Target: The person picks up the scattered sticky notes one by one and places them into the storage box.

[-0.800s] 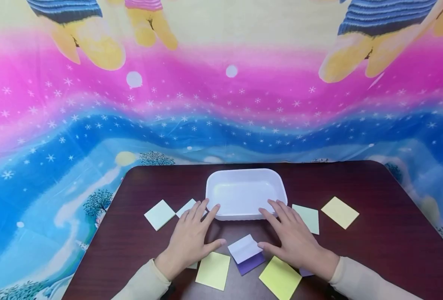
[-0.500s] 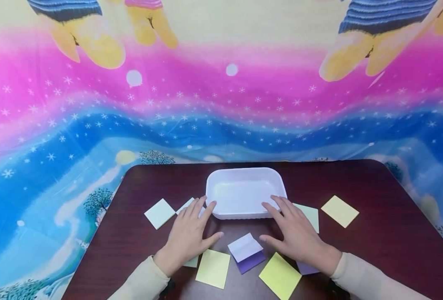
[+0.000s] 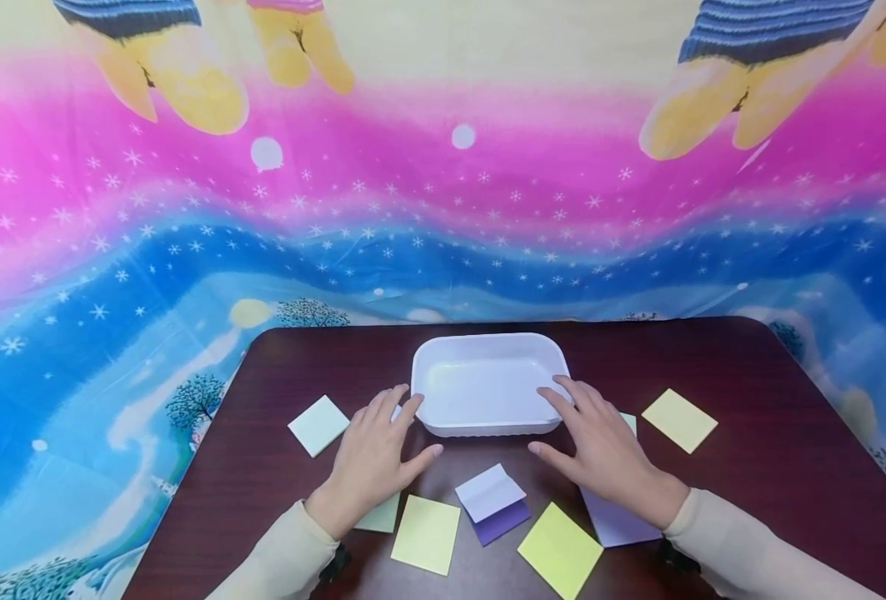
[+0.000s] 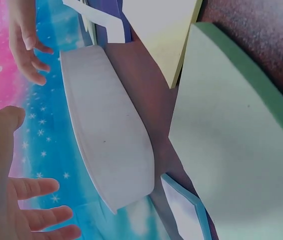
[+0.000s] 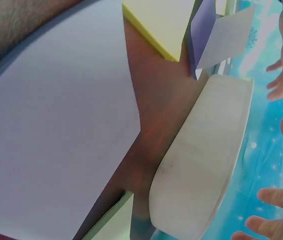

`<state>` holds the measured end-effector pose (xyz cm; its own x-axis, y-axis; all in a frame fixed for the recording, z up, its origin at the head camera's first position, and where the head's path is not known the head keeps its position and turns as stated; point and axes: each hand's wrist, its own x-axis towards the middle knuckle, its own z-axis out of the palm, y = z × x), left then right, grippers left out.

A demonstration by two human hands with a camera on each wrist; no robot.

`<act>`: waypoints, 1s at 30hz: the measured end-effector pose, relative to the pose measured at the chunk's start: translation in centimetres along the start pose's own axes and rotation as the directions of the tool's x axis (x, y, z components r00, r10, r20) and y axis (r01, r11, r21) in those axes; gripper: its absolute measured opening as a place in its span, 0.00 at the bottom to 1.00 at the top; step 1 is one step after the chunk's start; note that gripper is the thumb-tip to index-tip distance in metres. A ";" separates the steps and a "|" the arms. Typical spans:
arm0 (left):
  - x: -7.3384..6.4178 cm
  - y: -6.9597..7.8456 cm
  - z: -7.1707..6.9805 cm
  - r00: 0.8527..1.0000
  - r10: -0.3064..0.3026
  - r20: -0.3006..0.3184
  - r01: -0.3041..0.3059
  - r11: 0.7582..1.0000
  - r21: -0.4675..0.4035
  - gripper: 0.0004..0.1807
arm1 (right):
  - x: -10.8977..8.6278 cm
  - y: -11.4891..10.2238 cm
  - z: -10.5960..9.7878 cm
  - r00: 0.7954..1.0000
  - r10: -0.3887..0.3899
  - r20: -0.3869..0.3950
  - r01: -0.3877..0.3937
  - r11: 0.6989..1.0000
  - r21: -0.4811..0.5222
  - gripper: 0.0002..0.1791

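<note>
My left hand (image 3: 371, 454) is held over the table with its fingers spread and nothing in them, its fingertips near the left front corner of an empty white plastic tray (image 3: 491, 396). On the other side, my right hand (image 3: 609, 446) spreads likewise, its fingertips overlapping the tray's right front corner in the head view. Both wrist views show the hands above the tray's side wall (image 4: 106, 130). Between the hands lies a purple sticky note pad (image 3: 501, 525) with its pale top sheet folded up. A lavender pad (image 3: 617, 523) lies partly under my right hand, a green pad (image 3: 379, 515) under my left wrist.
Toward the front are a pale yellow pad (image 3: 426, 535) and a bright yellow pad (image 3: 561, 552). A mint pad (image 3: 318, 426) lies left of the tray, a cream pad (image 3: 679, 421) to the right. A printed cloth (image 3: 443, 183) hangs behind the dark table (image 3: 743, 500).
Both hands have shifted slightly forward and apart, the right one toward the right. More of the lavender pad and the green pad near my left wrist shows. The pads and tray stay put.
</note>
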<state>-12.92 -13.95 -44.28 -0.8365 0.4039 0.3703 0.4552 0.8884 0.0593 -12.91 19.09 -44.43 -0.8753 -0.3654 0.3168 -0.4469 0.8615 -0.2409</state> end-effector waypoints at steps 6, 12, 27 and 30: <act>0.4 -0.2 0.1 1.000 -0.018 0.011 0.018 1.000 -0.007 0.38 | 0.4 0.7 0.1 0.999 0.041 0.004 -0.041 0.999 0.003 0.40; 0.9 -0.4 0.3 0.999 -0.044 0.023 0.044 0.999 -0.025 0.37 | 0.9 1.7 0.3 0.998 0.038 -0.043 -0.039 0.999 -0.008 0.39; 1.6 -1.0 0.1 0.993 -0.109 0.038 0.111 0.993 -0.033 0.33 | 2.0 3.3 0.3 0.997 0.048 -0.061 -0.049 0.999 -0.015 0.36; 1.7 -1.2 0.1 0.992 -0.122 0.033 0.123 0.992 -0.027 0.32 | 2.1 3.6 0.3 0.996 0.065 -0.056 -0.065 0.998 -0.005 0.36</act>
<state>-14.91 -14.28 -43.82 -0.8955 0.2992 0.3295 0.3568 0.9252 0.1294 -16.38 21.29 -44.96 -0.8905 -0.2885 0.3519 -0.3881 0.8852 -0.2565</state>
